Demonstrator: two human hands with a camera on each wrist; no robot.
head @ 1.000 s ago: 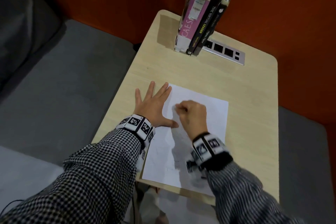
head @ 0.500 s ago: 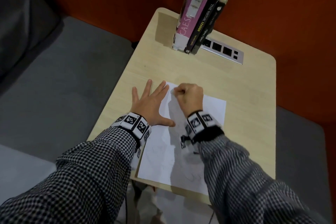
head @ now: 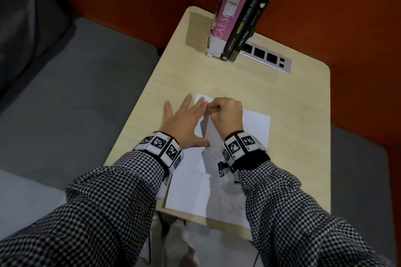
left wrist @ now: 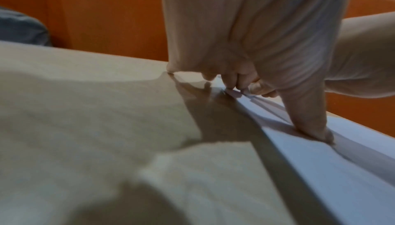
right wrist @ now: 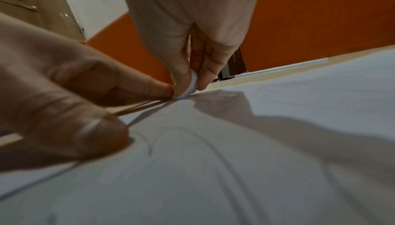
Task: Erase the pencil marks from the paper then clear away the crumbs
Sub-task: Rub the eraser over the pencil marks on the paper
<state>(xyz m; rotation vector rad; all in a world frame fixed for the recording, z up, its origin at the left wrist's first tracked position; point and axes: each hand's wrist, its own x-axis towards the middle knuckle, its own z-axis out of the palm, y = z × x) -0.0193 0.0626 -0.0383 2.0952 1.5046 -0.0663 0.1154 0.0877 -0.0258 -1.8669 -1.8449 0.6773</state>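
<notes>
The left hand (left wrist: pixel 245 31) lies spread out, thumb pressing the flat white sheet of paper (left wrist: pixel 352 169) on the pale wooden table (left wrist: pixel 96 110).

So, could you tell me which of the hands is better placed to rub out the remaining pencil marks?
The right hand: it already pinches the eraser against the paper. The left hand lies flat, pinning the sheet's edge, and should stay there.

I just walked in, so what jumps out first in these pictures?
Two hands meet on a white sheet of paper on a pale wooden table: the left hand presses it flat, and the right hand pinches a small white eraser at the far corner. Behind, upright books lean against the orange wall.
</notes>
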